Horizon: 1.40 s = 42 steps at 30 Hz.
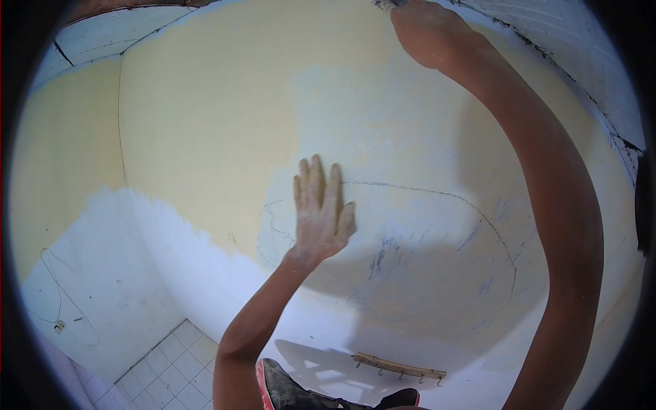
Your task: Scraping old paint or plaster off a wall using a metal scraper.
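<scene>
A wall (215,118) fills the view before me, with yellow paint, a patchy pale area and white below. My left hand (320,215) rests flat against its pale patch, back towards me and fingers apart, with whitish dust on the skin. A dark curved pencil-like line (405,187) runs rightward from beside its fingers. High up near the ceiling, my right hand (428,31) is closed around a small tool (384,5). The top edge of the view cuts that tool off, so its kind cannot be told.
A wooden hook rack (400,366) is fixed low on the wall. Dark shoes (287,384) with red soles show below me, well above the tiled floor (169,369). A socket (60,326) with a loose wire is at left. Pale ceiling panels (589,46) border the wall's top.
</scene>
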{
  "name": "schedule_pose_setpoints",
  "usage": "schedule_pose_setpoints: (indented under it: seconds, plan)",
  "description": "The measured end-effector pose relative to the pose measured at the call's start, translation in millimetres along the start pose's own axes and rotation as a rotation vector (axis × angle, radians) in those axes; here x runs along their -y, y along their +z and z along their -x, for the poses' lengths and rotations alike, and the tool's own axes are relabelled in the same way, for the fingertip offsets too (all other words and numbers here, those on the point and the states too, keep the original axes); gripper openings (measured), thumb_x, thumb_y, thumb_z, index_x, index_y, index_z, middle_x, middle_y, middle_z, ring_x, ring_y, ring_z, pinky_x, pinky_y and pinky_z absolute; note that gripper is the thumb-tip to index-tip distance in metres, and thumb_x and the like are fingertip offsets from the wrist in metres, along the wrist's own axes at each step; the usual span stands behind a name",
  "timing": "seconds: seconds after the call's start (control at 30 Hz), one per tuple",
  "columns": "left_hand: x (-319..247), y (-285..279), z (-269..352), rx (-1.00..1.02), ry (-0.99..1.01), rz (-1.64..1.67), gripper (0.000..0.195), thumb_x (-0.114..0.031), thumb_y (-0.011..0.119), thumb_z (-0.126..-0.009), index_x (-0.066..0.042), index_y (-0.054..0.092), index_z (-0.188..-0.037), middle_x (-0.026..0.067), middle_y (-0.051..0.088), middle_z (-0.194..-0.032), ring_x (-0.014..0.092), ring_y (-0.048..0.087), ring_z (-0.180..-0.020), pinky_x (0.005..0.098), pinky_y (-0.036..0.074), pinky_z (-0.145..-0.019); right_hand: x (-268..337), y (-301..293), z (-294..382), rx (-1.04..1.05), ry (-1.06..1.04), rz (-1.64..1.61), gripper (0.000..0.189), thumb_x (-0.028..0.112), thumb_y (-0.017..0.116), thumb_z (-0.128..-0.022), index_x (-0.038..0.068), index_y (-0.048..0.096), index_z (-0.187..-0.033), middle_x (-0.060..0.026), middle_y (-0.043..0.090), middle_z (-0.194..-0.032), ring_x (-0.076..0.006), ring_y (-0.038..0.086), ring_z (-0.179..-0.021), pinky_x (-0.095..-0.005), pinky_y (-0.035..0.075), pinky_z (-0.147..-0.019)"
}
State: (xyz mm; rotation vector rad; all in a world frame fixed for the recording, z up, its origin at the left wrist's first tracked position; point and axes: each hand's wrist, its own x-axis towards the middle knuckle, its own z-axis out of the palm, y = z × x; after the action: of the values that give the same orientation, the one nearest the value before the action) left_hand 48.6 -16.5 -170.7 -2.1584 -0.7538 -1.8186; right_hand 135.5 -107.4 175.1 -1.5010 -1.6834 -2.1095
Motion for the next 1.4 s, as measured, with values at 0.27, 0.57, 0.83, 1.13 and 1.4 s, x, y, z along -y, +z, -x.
schedule_pose_setpoints:
  seconds: [0.27, 0.57, 0.83, 1.13, 1.4]
  plan:
    - [-8.4, 17.6, -13.3, -0.125, 0.012, -0.052, 0.068, -0.038, 0.04, -0.103, 0.002, 0.031, -0.157, 0.0359, 0.015, -0.162, 0.054, 0.009, -0.152, 0.07, 0.005, -0.118, -9.0, -8.0, 10.9, 0.22, 0.088, -0.134, 0.028, 0.009, 0.048, -0.1, -0.003, 0.062, -0.121, -0.0261, 0.07, -0.099, -0.0394, 0.071, -0.089, -0.0505, 0.058, -0.079]
    - [-8.4, 16.0, -13.6, -0.118, 0.034, -0.039, 0.069, -0.036, 0.043, -0.101, 0.002, 0.031, -0.157, 0.0371, 0.014, -0.162, 0.055, 0.009, -0.152, 0.0703, 0.004, -0.117, -2.9, -40.2, 8.7, 0.284, 0.157, -0.174, 0.03, 0.011, 0.049, -0.1, -0.011, 0.068, -0.108, -0.0287, 0.071, -0.108, -0.0407, 0.072, -0.1, -0.0483, 0.058, -0.086]
    - [-8.1, 8.8, -13.0, -0.074, 0.036, -0.034, 0.068, -0.036, 0.042, -0.102, 0.002, 0.031, -0.157, 0.0364, 0.014, -0.162, 0.055, 0.009, -0.152, 0.0695, 0.005, -0.118, -5.9, -35.5, 4.9, -0.062, 0.1, -0.222, 0.029, 0.01, 0.049, -0.097, -0.007, 0.07, -0.109, -0.0279, 0.071, -0.108, -0.0388, 0.071, -0.103, -0.0484, 0.057, -0.088]
    - [-0.3, 8.6, -10.8, -0.08, 0.069, -0.06, 0.066, -0.035, 0.04, -0.102, 0.001, 0.032, -0.157, 0.036, 0.016, -0.162, 0.055, 0.011, -0.152, 0.0693, 0.007, -0.118, -12.1, -63.5, -10.6, 0.421, 0.132, -0.076, 0.027, 0.013, 0.056, -0.094, -0.003, 0.071, -0.11, -0.0229, 0.072, -0.111, -0.038, 0.07, -0.105, -0.0475, 0.056, -0.089]
    - [1.3, 13.1, -2.7, -0.078, 0.08, -0.091, 0.066, -0.036, 0.039, -0.103, 0.001, 0.031, -0.157, 0.0353, 0.015, -0.163, 0.054, 0.01, -0.152, 0.0697, 0.006, -0.118, -2.4, -57.7, -12.0, 0.211, 0.103, -0.101, 0.03, 0.01, 0.055, -0.093, -0.002, 0.072, -0.114, -0.0235, 0.07, -0.119, -0.0361, 0.069, -0.11, -0.0465, 0.055, -0.094]
